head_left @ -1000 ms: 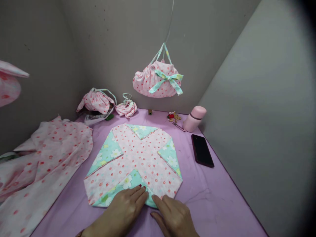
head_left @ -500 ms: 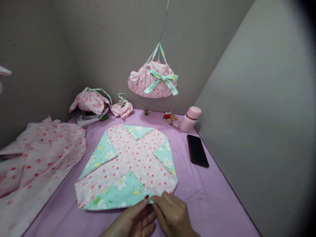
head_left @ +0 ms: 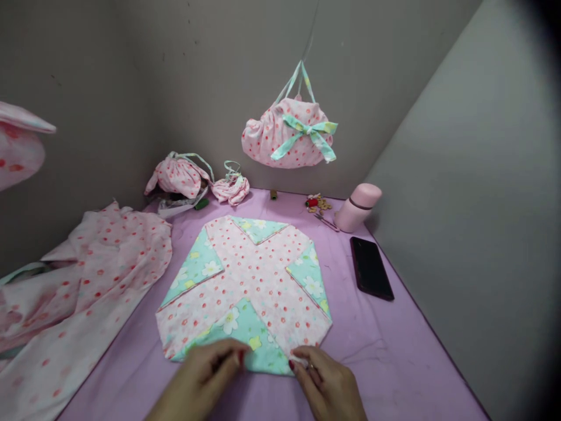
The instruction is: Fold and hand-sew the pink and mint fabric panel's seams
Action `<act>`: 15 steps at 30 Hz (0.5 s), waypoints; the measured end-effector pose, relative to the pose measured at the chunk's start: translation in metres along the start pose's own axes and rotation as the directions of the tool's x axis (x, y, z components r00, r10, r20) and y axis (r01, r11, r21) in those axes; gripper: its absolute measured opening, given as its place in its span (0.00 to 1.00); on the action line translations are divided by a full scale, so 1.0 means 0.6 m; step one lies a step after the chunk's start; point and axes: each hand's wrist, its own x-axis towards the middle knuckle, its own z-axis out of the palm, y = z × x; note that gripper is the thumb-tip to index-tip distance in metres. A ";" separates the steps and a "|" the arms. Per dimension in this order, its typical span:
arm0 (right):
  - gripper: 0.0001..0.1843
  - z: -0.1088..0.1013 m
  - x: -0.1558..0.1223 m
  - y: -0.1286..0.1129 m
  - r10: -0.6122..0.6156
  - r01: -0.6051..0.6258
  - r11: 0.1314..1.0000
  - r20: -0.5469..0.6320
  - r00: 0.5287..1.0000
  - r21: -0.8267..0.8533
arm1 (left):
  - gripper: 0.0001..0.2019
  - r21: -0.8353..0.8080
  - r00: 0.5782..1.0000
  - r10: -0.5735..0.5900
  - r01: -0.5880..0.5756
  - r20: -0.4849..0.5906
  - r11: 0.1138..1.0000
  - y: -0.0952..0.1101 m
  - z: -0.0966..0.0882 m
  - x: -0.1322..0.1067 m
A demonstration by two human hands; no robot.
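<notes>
In front of me, an eight-sided piece of pink floral fabric point(head_left: 258, 275) lies flat, with mint-green flowered corners folded inward. My right hand point(head_left: 331, 380) pinches its near right corner between thumb and forefinger. Over the near mint-green flap point(head_left: 267, 351), my left hand point(head_left: 210, 371) is closed, with thumb and forefinger pressed together. Anything between those left fingertips is too small or blurred to make out.
A purple cloth point(head_left: 394, 362) covers the table. Pink cloth point(head_left: 118, 257) is heaped at left; a fabric pouch point(head_left: 291, 134) hangs at the back. On the right are a phone point(head_left: 371, 268), a pink flask point(head_left: 357, 207), small scissors point(head_left: 326, 222) and a red thread spool point(head_left: 311, 202).
My left hand has moved left, away from my right hand, and now hovers over the near flap. My right hand stays at the fabric's corner. The view has shifted slightly left.
</notes>
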 end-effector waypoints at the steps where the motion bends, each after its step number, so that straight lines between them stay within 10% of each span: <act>1: 0.14 -0.001 0.000 -0.002 0.013 -0.012 0.999 0.024 1.000 -0.032 | 0.14 0.193 0.979 0.094 -0.058 -0.180 0.979 -0.004 -0.018 0.002; 4: 0.16 0.000 0.002 -0.007 0.029 -0.024 0.993 0.051 0.998 -0.112 | 0.15 0.529 0.904 0.225 0.002 -0.364 0.849 -0.015 -0.055 0.014; 15: 0.26 0.019 -0.005 0.002 0.009 -0.011 0.979 -0.013 1.000 -0.204 | 0.12 0.657 0.955 0.092 0.122 -0.282 0.744 -0.001 -0.044 0.022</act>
